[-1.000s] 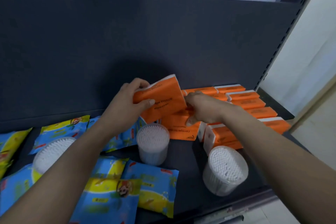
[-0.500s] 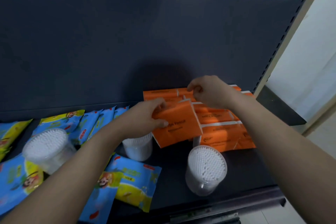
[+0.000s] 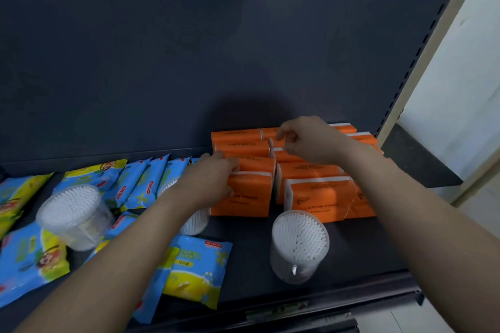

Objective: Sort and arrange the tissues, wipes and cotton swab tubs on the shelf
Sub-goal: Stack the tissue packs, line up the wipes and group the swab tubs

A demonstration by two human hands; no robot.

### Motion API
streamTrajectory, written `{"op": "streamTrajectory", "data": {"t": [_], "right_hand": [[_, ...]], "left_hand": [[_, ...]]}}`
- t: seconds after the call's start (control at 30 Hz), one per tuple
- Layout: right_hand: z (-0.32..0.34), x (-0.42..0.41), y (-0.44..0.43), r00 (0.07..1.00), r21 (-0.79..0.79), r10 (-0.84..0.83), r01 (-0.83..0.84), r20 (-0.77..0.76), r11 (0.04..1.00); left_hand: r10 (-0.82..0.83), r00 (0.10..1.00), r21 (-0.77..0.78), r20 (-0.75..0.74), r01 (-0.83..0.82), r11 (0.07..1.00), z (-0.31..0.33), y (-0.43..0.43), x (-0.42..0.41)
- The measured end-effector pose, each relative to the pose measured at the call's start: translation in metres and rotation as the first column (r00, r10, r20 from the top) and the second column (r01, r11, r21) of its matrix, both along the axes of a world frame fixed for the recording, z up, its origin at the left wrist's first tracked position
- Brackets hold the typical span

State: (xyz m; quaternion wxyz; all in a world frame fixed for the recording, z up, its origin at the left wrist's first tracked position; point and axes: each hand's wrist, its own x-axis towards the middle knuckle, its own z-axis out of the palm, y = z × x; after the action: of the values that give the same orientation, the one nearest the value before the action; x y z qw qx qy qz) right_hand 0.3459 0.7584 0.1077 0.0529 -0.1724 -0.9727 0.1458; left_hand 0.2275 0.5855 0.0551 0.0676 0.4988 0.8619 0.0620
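Observation:
Orange cotton tissue packs stand upright in two rows at the back right of the dark shelf (image 3: pixel 249 249). My left hand (image 3: pixel 213 178) grips the front pack of the left row (image 3: pixel 250 196), which stands on the shelf against the pack behind it. My right hand (image 3: pixel 308 140) pinches the top edge of a rear pack in the right row (image 3: pixel 284 155). One clear cotton swab tub (image 3: pixel 299 243) stands in front of the tissues, another (image 3: pixel 73 213) at the left. A third tub (image 3: pixel 196 222) is partly hidden under my left forearm. Blue-and-yellow wipe packs (image 3: pixel 194 267) lie scattered at the left.
Several wipe packs (image 3: pixel 143 181) lean in a row along the dark back panel (image 3: pixel 189 62). The shelf's front lip (image 3: pixel 297 303) runs below the tubs. A slotted upright post (image 3: pixel 416 67) and a cream wall bound the right side.
My left hand brought the tilted orange pack down and stood it upright at the front of the left row. My right hand stayed on the rear packs. The view shifted slightly right.

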Motion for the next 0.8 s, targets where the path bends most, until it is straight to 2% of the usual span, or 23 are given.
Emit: {"op": "streamTrajectory", "data": {"t": [0.1, 0.2, 0.4, 0.47, 0.57, 0.67, 0.8], "right_hand": [[0.000, 0.003, -0.001, 1.000, -0.002, 0.000, 0.000, 0.004, 1.000], [-0.002, 0.004, -0.003, 1.000, 0.006, 0.007, -0.007, -0.002, 1.000], [-0.010, 0.001, -0.009, 0.999, 0.009, 0.041, -0.041, -0.021, 0.999], [-0.009, 0.000, -0.013, 0.998, -0.003, 0.062, -0.062, -0.014, 0.998], [-0.006, 0.000, -0.018, 0.994, 0.000, 0.104, -0.104, -0.023, 0.995], [-0.002, -0.003, -0.026, 0.988, 0.000, 0.150, -0.150, -0.045, 0.989], [0.000, -0.012, -0.042, 0.967, 0.031, 0.241, -0.239, -0.079, 0.971]], "left_hand": [[0.046, 0.997, 0.037, -0.057, -0.044, 0.998, -0.006, 0.002, 0.001], [0.102, 0.993, 0.110, -0.053, -0.096, 0.989, -0.005, 0.003, 0.003], [0.097, 0.990, 0.174, -0.098, -0.079, 0.982, -0.007, 0.001, 0.012], [0.097, 0.993, 0.179, -0.068, -0.083, 0.980, -0.008, 0.000, 0.012], [0.090, 0.995, 0.205, 0.053, -0.099, 0.974, -0.004, -0.007, 0.012], [0.089, 0.989, 0.349, 0.122, -0.127, 0.929, 0.004, -0.024, 0.014], [0.172, 0.982, 0.526, 0.073, -0.185, 0.830, 0.020, -0.057, 0.018]]}}
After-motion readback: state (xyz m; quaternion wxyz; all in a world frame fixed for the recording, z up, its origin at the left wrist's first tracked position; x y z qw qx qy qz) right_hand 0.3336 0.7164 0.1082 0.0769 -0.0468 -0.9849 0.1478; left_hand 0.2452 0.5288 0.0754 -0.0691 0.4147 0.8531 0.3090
